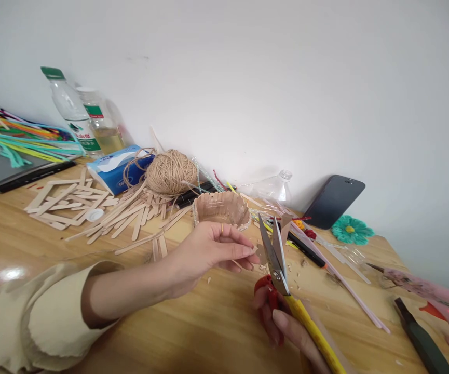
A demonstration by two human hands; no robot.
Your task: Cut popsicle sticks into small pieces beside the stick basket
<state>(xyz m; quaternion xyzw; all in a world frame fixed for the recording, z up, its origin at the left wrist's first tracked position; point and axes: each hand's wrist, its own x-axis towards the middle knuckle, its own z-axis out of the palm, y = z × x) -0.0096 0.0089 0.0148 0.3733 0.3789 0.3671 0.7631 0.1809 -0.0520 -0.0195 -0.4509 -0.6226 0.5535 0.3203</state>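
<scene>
Between the thumb and fingers of my left hand (216,249) is pinched a small pale wood piece (254,250), mostly covered by the fingertips. My right hand (294,335) grips scissors (277,275) with one red and one yellow handle. Their blades point up and stand slightly apart, just right of the wood piece and not touching it. Behind my left hand sits a small basket (222,206) walled with wooden sticks, with a glittery trim. Wood chips (294,270) lie scattered on the table around the blades.
Craft sticks (131,210) and a twine ball (172,172) lie left of the basket, near a blue tissue pack (117,174) and bottles (72,114). At right are a phone (335,201), a teal flower (352,230), a pink glue gun (426,291) and a dark-handled tool (422,337).
</scene>
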